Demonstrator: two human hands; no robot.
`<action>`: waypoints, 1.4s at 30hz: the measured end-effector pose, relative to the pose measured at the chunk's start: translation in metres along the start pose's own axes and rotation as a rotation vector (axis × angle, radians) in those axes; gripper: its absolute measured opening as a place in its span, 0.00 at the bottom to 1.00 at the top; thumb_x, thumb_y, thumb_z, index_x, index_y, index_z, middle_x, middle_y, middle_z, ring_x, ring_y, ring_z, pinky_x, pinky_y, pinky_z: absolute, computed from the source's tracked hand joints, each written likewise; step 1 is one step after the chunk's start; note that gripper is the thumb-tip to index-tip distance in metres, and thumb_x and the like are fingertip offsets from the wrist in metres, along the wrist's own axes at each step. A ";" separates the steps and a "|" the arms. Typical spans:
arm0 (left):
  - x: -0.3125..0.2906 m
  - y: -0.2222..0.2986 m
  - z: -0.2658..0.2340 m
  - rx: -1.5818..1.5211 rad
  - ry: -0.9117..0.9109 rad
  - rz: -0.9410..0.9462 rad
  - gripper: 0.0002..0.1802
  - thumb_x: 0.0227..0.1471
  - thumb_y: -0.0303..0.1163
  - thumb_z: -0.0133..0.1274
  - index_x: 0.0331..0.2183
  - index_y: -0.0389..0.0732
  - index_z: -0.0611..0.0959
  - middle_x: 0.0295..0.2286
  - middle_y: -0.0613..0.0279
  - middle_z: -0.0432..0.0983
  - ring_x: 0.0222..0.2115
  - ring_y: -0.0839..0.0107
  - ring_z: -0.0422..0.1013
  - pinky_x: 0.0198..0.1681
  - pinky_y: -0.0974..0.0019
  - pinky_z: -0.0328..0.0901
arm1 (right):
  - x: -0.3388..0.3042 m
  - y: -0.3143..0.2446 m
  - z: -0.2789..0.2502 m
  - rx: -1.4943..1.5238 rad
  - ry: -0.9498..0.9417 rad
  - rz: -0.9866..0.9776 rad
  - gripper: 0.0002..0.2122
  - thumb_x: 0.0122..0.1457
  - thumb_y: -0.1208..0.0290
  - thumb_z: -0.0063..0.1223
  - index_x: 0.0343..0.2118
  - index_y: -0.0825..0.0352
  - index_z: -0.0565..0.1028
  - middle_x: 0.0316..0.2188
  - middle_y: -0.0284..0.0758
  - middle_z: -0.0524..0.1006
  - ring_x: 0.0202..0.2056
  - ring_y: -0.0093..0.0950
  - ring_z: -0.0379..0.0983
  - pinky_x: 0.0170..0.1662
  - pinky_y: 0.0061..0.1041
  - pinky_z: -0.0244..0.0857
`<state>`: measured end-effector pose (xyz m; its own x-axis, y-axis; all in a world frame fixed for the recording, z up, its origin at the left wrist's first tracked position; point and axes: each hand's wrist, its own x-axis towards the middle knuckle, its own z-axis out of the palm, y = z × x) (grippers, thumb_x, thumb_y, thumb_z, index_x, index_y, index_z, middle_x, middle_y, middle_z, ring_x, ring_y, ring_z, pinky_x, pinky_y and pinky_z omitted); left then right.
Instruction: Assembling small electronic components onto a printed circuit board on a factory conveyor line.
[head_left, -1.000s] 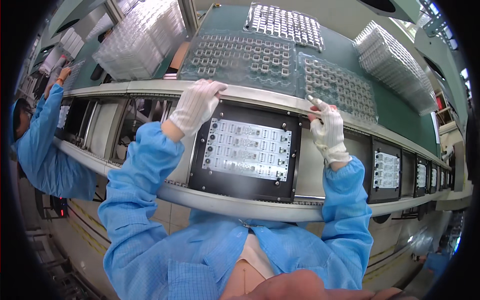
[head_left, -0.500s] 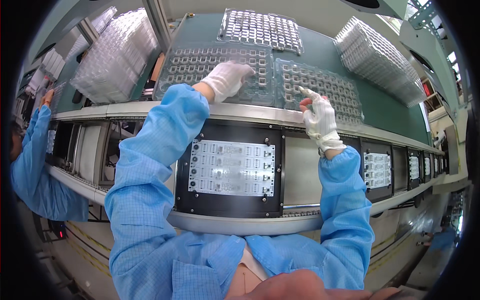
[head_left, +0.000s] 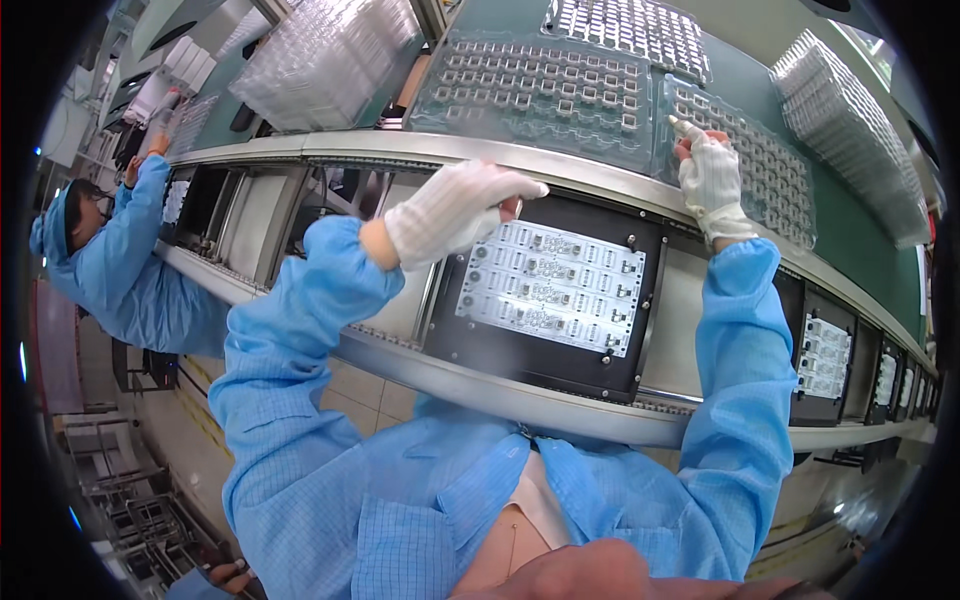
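Note:
My left hand (head_left: 455, 212), in a white glove, hovers over the upper left corner of a white circuit board panel (head_left: 550, 288) seated in a black fixture (head_left: 480, 350). Its fingers are drawn together; what they pinch, if anything, is hidden. My right hand (head_left: 712, 180), gloved with some bare fingertips, is raised at the near left edge of a clear tray (head_left: 775, 165) of small square metallic parts. Those fingers are bent inward, and any small piece between them is too small to make out. Another clear tray (head_left: 530, 95) of similar parts lies beyond my left hand.
A third parts tray (head_left: 630, 35) lies at the back. Stacks of clear trays stand at left (head_left: 320, 65) and right (head_left: 850, 140). The conveyor rail (head_left: 480, 150) runs across, carrying more fixtures (head_left: 825, 355) at right. A co-worker in blue (head_left: 120, 250) works at far left.
My left hand has come back from the left parts tray to the circuit board panel. My right hand stays by the right tray. The whole view has turned and shifted.

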<state>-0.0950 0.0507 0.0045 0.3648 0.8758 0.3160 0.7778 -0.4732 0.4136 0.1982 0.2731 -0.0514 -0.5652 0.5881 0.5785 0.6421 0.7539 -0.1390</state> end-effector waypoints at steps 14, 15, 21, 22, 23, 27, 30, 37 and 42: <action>-0.020 -0.005 0.030 0.313 -0.091 0.108 0.17 0.47 0.24 0.57 0.42 0.42 0.79 0.28 0.62 0.76 0.33 0.63 0.74 0.42 0.60 0.67 | 0.023 0.018 0.003 0.044 -0.162 0.138 0.19 0.55 0.72 0.51 0.52 0.59 0.73 0.31 0.38 0.81 0.39 0.40 0.76 0.51 0.37 0.67; -0.020 -0.006 0.030 0.351 -0.099 0.118 0.17 0.47 0.24 0.57 0.42 0.42 0.79 0.29 0.62 0.76 0.34 0.63 0.74 0.42 0.60 0.67 | 0.023 0.019 0.003 0.066 -0.145 0.132 0.19 0.55 0.72 0.51 0.52 0.59 0.73 0.31 0.38 0.81 0.38 0.40 0.76 0.51 0.37 0.67; -0.011 -0.007 0.026 0.244 -0.157 0.098 0.19 0.45 0.22 0.57 0.42 0.43 0.80 0.28 0.60 0.77 0.33 0.61 0.74 0.40 0.60 0.68 | 0.023 0.027 0.009 -0.001 -0.287 0.197 0.20 0.56 0.71 0.50 0.53 0.57 0.73 0.34 0.41 0.80 0.40 0.41 0.75 0.50 0.38 0.67; -0.012 -0.010 0.026 0.196 -0.142 0.096 0.20 0.44 0.21 0.56 0.43 0.43 0.80 0.28 0.61 0.77 0.33 0.62 0.74 0.40 0.60 0.68 | 0.024 0.024 0.008 -0.017 -0.309 0.202 0.19 0.56 0.71 0.49 0.53 0.58 0.73 0.35 0.42 0.79 0.40 0.41 0.74 0.49 0.39 0.67; -0.012 -0.012 0.025 0.149 -0.127 0.095 0.21 0.43 0.20 0.56 0.43 0.43 0.80 0.27 0.61 0.77 0.32 0.62 0.74 0.39 0.60 0.68 | 0.025 0.022 0.007 -0.033 -0.322 0.176 0.19 0.56 0.71 0.49 0.53 0.58 0.73 0.35 0.42 0.79 0.39 0.41 0.74 0.49 0.39 0.67; -0.016 -0.020 0.026 -0.099 -0.128 -0.077 0.24 0.41 0.18 0.55 0.44 0.44 0.80 0.26 0.63 0.76 0.30 0.64 0.73 0.37 0.61 0.68 | 0.036 0.008 -0.007 0.004 -0.362 0.142 0.20 0.56 0.72 0.48 0.54 0.57 0.73 0.35 0.42 0.79 0.39 0.42 0.75 0.48 0.38 0.67; -0.014 -0.017 0.025 0.012 -0.146 0.015 0.25 0.40 0.19 0.56 0.45 0.44 0.80 0.25 0.66 0.76 0.28 0.65 0.72 0.36 0.62 0.67 | 0.042 -0.001 -0.016 0.114 -0.399 0.177 0.18 0.55 0.71 0.49 0.50 0.59 0.74 0.34 0.41 0.80 0.41 0.41 0.75 0.48 0.37 0.67; 0.002 -0.015 0.025 0.156 -0.219 0.184 0.24 0.39 0.18 0.55 0.43 0.44 0.80 0.22 0.67 0.73 0.27 0.65 0.70 0.35 0.62 0.66 | 0.029 0.015 -0.010 0.246 -0.245 0.195 0.14 0.56 0.73 0.49 0.46 0.64 0.74 0.33 0.40 0.78 0.39 0.38 0.75 0.45 0.34 0.69; -0.014 -0.018 0.036 0.248 -0.059 0.242 0.20 0.41 0.21 0.57 0.41 0.43 0.79 0.23 0.64 0.74 0.28 0.63 0.71 0.35 0.61 0.66 | 0.007 -0.063 -0.057 0.573 -0.328 0.379 0.26 0.55 0.81 0.45 0.59 0.60 0.68 0.32 0.35 0.77 0.36 0.24 0.73 0.44 0.24 0.70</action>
<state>-0.0957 0.0500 -0.0380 0.5773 0.7482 0.3269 0.7630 -0.6369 0.1104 0.1829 0.2131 0.0076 -0.5421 0.8265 0.1519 0.5043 0.4645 -0.7279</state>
